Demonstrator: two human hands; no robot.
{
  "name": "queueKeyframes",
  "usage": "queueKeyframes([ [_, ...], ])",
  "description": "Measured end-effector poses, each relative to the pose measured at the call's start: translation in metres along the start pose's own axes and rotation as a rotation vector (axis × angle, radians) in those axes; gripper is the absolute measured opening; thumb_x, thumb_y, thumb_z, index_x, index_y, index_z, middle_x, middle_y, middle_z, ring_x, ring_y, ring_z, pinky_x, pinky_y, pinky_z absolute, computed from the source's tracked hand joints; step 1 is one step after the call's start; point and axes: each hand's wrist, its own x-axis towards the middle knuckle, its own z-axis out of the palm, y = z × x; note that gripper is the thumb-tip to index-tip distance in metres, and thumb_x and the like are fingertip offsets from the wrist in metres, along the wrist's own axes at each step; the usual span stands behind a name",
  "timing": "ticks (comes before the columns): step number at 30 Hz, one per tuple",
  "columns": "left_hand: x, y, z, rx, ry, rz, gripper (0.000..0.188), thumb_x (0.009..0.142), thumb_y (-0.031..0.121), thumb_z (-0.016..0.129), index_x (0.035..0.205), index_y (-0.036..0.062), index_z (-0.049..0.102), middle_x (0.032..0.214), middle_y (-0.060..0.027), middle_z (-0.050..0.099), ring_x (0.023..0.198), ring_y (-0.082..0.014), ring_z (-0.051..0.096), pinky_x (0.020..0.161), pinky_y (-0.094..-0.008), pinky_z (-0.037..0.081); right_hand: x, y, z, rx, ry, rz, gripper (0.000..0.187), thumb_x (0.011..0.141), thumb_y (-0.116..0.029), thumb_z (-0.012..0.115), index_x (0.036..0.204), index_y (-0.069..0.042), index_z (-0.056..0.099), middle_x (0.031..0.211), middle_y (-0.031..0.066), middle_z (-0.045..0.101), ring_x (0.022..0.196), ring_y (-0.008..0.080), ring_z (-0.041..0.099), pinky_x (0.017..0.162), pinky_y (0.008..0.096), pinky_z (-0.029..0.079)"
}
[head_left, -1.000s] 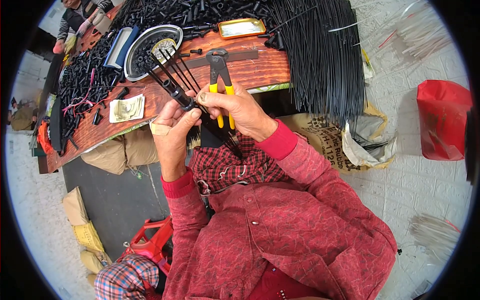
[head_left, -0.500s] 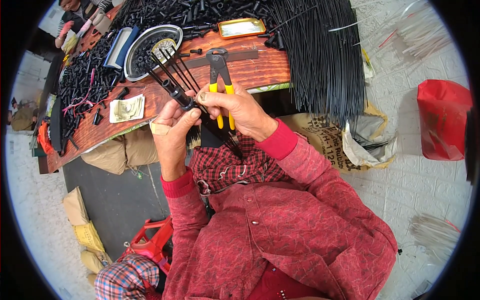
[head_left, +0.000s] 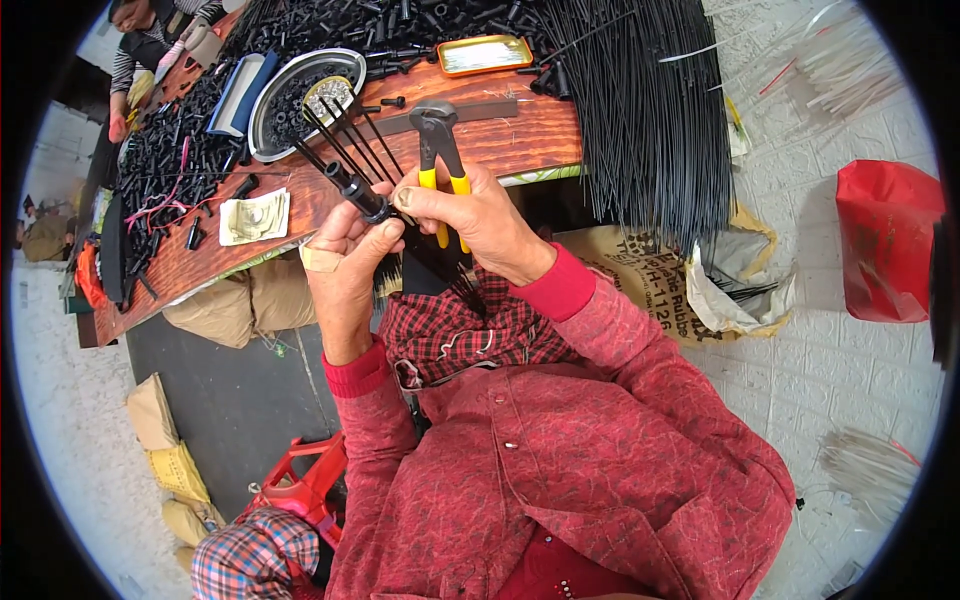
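My left hand [head_left: 345, 265], with a tan plaster at the base of its thumb, is closed around a black tubular part [head_left: 352, 186]. A bunch of thin black rods [head_left: 368, 150] fans out beyond that hand, and their other ends [head_left: 466, 292] run down toward my lap. In my right hand [head_left: 490, 218] is a pair of end-cutting pincers [head_left: 437, 130] with yellow handles, jaws pointing away from me. The right thumb and fingertips meet the left hand at the black part; what they pinch there is too small to make out.
Loose black parts [head_left: 160, 190] heap the wooden table [head_left: 520, 135]. On it sit a round metal tray [head_left: 262, 140], an orange-rimmed tin [head_left: 485, 56], a flat bar [head_left: 485, 110] and paper notes [head_left: 254, 217]. Long black rods [head_left: 650, 130] overhang the right edge. Across the table is a co-worker [head_left: 150, 40].
The pincers have shifted very slightly in my right hand, while both hands stay almost in place. At the far left, the co-worker's hand has moved down toward the table edge.
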Motion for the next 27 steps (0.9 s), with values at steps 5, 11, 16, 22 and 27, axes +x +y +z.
queueKeyframes([
  [5,-0.001,-0.001,-0.001,-0.007,-0.021,0.009,0.038,0.084,0.000,0.068,0.121,-0.0051,0.059,0.098,-0.0070,0.067,0.083,-0.0098,0.062,0.069,-0.0217,0.052,-0.002,-0.006,0.000,-0.101,-0.005,-0.060,0.014,0.088,-0.020,0.067,0.089,-0.006,0.068,0.073,-0.0047,0.059,0.064,0.0023,0.049,0.058,0.0195,0.039],
  [11,0.000,-0.001,0.001,-0.014,0.007,0.018,0.038,0.084,0.000,0.068,0.120,-0.0050,0.059,0.097,-0.0069,0.067,0.082,-0.0097,0.062,0.069,-0.0217,0.052,-0.001,0.000,0.001,-0.041,0.007,-0.099,0.012,0.087,-0.014,0.067,0.089,-0.003,0.067,0.078,-0.0028,0.063,0.070,0.0035,0.055,0.063,0.0207,0.044],
  [16,0.002,-0.001,0.003,-0.001,0.027,0.022,0.038,0.084,0.000,0.068,0.120,-0.0047,0.059,0.097,-0.0065,0.067,0.081,-0.0094,0.062,0.069,-0.0216,0.052,-0.001,0.008,0.002,-0.032,0.052,-0.124,0.007,0.088,-0.011,0.066,0.088,-0.004,0.065,0.079,-0.0015,0.060,0.069,0.0057,0.052,0.063,0.0222,0.041],
  [22,-0.001,0.002,0.000,0.009,0.020,-0.001,0.038,0.083,0.001,0.070,0.119,-0.0045,0.060,0.097,-0.0058,0.068,0.081,-0.0084,0.062,0.068,-0.0212,0.052,0.002,0.003,0.002,-0.435,0.097,-0.457,0.011,0.082,-0.007,0.069,0.079,0.000,0.061,0.077,0.0027,0.055,0.070,0.0091,0.054,0.061,0.0269,0.043],
  [27,-0.005,0.000,-0.005,0.023,-0.018,0.005,0.037,0.083,0.001,0.070,0.118,-0.0042,0.061,0.095,-0.0056,0.068,0.079,-0.0083,0.062,0.068,-0.0208,0.051,0.002,-0.009,-0.003,-0.525,-0.016,-0.430,0.008,0.079,-0.003,0.070,0.085,0.000,0.065,0.081,0.0030,0.055,0.072,0.0109,0.052,0.065,0.0259,0.042],
])
